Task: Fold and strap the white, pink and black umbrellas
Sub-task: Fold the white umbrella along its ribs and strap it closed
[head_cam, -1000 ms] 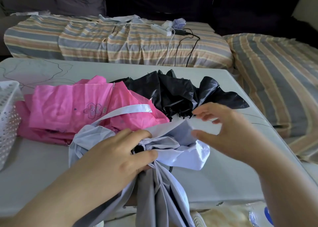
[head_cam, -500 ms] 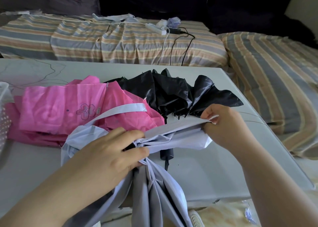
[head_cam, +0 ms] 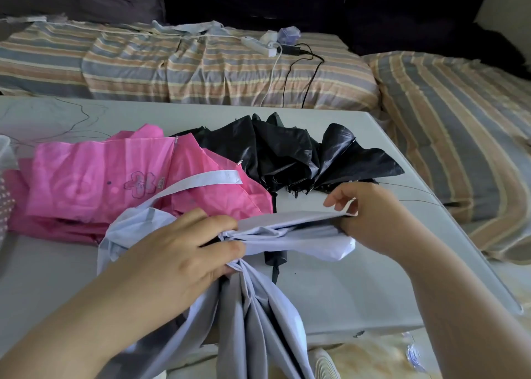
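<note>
Head view: left hand (head_cam: 175,252) bunches the limp, light white umbrella (head_cam: 258,292) at the tabletop (head_cam: 344,286) near edge, fingers clamped on its gathered middle, while right hand (head_cam: 370,214) pinches a panel fold, best grasped along pleats.

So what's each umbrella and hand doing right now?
White fabric umbrella: loose, unstrapped, being folded.
White strap: undone, lying across the pink one.
Pink flowered umbrella: unfolded, on the table.
Black shiny umbrella: unfolded, crumpled.
Left hand: grips white fabric.
Right hand: pinches a panel.
</note>
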### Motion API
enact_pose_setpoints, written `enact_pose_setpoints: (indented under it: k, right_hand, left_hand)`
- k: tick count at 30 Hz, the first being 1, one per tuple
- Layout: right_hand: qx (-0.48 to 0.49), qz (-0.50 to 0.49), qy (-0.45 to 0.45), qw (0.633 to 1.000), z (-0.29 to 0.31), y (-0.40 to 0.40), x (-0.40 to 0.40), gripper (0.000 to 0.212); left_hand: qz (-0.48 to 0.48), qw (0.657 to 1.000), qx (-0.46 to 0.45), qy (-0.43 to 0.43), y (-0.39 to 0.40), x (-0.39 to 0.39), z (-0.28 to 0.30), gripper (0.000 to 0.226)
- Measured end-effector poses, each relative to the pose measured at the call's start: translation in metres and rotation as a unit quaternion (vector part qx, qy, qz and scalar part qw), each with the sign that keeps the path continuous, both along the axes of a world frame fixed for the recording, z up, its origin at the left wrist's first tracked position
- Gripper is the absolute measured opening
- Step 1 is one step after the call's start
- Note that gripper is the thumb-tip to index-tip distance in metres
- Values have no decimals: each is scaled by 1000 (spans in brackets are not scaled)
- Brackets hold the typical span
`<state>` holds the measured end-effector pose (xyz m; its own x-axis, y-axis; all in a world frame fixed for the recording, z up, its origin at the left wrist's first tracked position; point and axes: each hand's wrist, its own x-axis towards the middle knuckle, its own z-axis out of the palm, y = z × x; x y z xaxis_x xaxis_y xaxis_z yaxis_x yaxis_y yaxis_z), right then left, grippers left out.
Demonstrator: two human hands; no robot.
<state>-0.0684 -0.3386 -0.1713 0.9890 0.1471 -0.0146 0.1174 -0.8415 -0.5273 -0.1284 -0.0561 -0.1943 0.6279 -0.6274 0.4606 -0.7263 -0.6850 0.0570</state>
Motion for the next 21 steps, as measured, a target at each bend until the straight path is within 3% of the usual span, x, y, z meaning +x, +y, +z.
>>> enact_pose_setpoints:
  k: [1, 4, 6, 7, 9, 12, 17, 19, 21]
  right_hand:
    - [-12, 19, -13, 1000, 3, 1, -3, 36]
    - [85, 69, -89, 990, 26, 10, -21, 24]
    - [172, 138, -65, 973, 44, 23, -39, 16]
    - [172, 169, -42, 970, 46, 29, -45, 14]
    - [67, 194, -46, 978, 37, 43, -49, 17]
    - [-105, 187, -52, 975, 12, 64, -42, 2]
    - [-232, 160, 6, 959, -16, 50, -19, 27]
    - [-258, 121, 60, 957, -15, 40, -15, 29]
    - [-268, 124, 93, 951, -14, 40, -14, 27]
  left_hand:
    - [-1, 1000, -9, -4, 1, 2, 0, 10]
    - [15, 999, -29, -10, 6, 6, 6, 30]
    - [21, 999, -29, -12, 6, 7, 6, 22]
    - [20, 999, -31, -13, 4, 6, 5, 18]
    - [17, 999, -29, -13, 1, 7, 4, 17]
    - [13, 1000, -8, 0, -3, 5, 6, 23]
    - [-10, 1000, 23, -7, -3, 4, 5, 18]
    - [-18, 999, 41, -5, -6, 4, 2, 46]
    - [-13, 999, 39, -2, -7, 6, 1, 61]
